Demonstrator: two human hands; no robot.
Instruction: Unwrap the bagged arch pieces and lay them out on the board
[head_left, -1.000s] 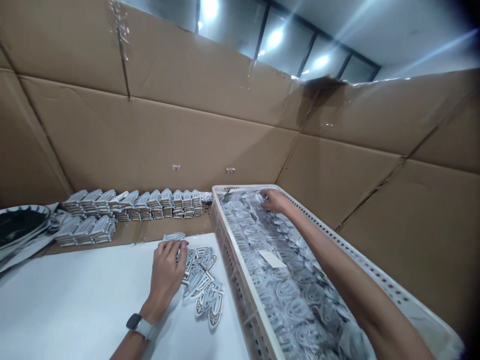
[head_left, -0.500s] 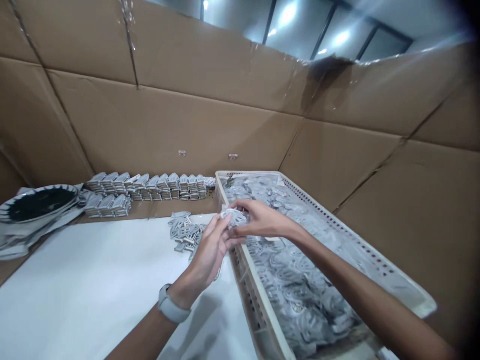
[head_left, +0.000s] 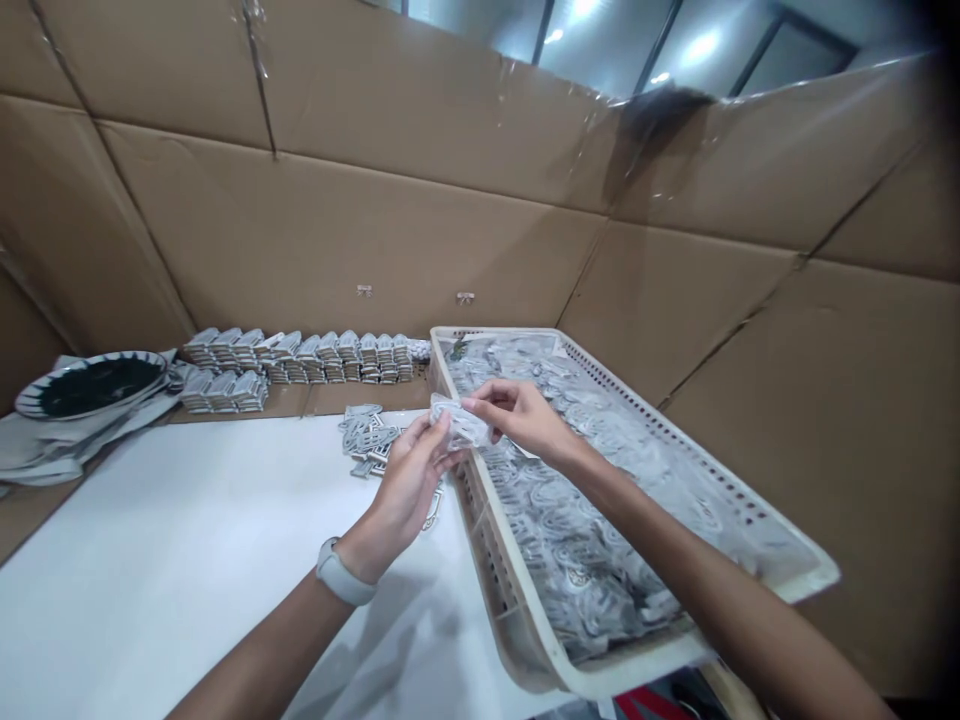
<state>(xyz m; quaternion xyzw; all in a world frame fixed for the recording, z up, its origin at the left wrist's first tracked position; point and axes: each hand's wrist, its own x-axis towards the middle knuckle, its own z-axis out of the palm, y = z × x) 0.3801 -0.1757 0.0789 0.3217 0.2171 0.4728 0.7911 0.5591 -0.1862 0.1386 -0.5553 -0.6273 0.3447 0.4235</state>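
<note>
Between my two hands is a clear plastic bag (head_left: 459,426) with white-grey flat pieces inside, held above the near left rim of the crate. My left hand (head_left: 414,470), with a pale band on its wrist, grips the bag's left side between thumb and fingers. On the right side, my right hand (head_left: 517,412) pinches the bag's edge. Below and left of the bag lies a loose pile of grey-white flat pieces (head_left: 367,440) on the white table (head_left: 210,540). A cream plastic crate (head_left: 491,530) full of similar bagged pieces (head_left: 592,540) stands under my right forearm.
Neat stacks of the flat pieces (head_left: 322,358) line the back by the cardboard wall (head_left: 337,230). At the left, an oval dish with a dark inside (head_left: 94,388) rests on pale cloth or bags (head_left: 45,450). Cardboard also rises along the right of the crate.
My right hand has changed from fingers wrapped around the bag to a pinch at its edge. More of the bag shows between my hands. The view has tilted slightly downward.
</note>
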